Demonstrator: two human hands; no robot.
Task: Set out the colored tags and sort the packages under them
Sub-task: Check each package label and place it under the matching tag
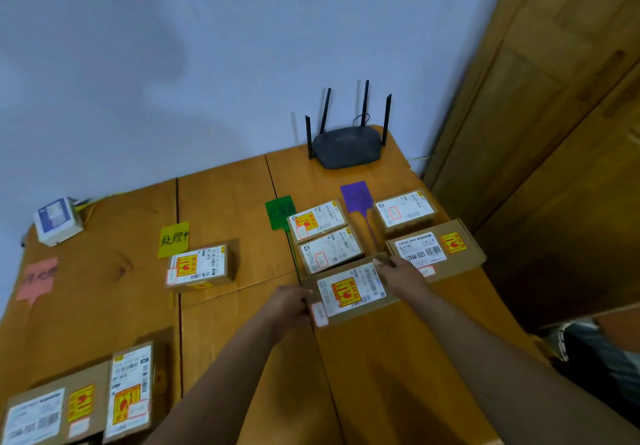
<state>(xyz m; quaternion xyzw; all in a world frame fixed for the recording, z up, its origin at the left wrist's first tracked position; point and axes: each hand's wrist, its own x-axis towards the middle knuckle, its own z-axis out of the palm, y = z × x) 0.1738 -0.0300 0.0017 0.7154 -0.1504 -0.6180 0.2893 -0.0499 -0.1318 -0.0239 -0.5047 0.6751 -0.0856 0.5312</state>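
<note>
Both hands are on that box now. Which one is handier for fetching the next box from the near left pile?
Likely the left hand: it grips the left end of the held package, nearer the two unsorted packages; the right hand holds the far right corner.

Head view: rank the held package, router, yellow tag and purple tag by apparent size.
1. The held package, gripped by the left hand and right hand; nearest the camera, so its lead is unsure.
2. The router.
3. The yellow tag and purple tag: heads look alike, not ranked.
</note>
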